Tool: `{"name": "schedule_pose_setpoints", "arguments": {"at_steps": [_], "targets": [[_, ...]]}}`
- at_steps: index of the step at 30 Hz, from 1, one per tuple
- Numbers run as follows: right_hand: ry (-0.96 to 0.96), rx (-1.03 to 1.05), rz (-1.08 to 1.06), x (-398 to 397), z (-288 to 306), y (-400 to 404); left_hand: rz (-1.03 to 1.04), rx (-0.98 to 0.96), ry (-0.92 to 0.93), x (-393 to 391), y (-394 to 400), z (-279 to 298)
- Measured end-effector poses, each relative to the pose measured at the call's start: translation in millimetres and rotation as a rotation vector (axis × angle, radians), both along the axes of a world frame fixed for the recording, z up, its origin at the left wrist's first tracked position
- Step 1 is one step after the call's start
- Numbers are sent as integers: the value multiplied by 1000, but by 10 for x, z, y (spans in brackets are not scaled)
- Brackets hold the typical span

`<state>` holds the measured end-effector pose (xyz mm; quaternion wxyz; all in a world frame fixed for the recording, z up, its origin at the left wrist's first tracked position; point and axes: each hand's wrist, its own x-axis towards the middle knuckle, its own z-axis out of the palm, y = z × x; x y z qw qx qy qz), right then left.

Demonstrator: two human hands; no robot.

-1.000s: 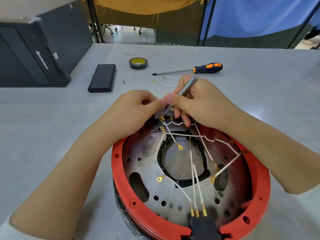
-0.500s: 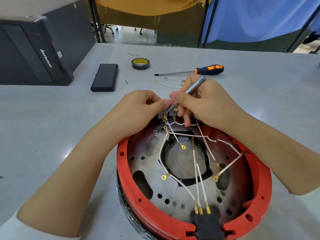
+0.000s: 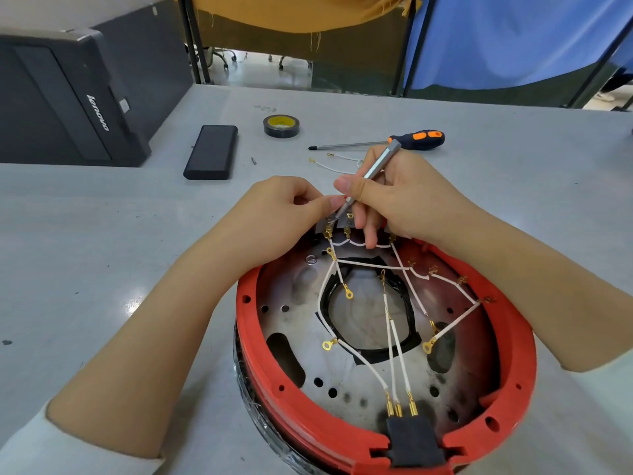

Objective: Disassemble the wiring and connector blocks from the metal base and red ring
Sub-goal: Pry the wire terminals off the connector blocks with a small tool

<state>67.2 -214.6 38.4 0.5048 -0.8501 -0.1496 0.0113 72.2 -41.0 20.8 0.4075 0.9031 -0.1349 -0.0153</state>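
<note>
Right hand (image 3: 404, 200) pinches slim silver screwdriver (image 3: 375, 169), shaft slanting down-left onto far-rim connector block (image 3: 337, 228), left hand (image 3: 284, 214) pinching beside its tip.

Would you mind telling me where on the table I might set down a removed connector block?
Bare table lies right of the orange-handled screwdriver, and more left of the red ring, before the black case. It is crowded around the tape roll and loose wires.

head-worn view, looking down, close
</note>
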Motion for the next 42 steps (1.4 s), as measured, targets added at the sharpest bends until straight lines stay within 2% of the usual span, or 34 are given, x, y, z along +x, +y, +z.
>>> {"name": "schedule_pose_setpoints", "arguments": {"at_steps": [10, 15, 24, 42], "targets": [[-87, 27, -38, -13, -53, -18, 11, -10, 20, -14, 4, 11], [-96, -111, -17, -18, -73, 10, 8, 5, 13, -12, 4, 20], [-99, 50, -33, -36, -63, -22, 14, 7, 3, -6, 4, 12], [5, 14, -16, 61, -10, 7, 19, 19, 10, -10, -9, 15]]}}
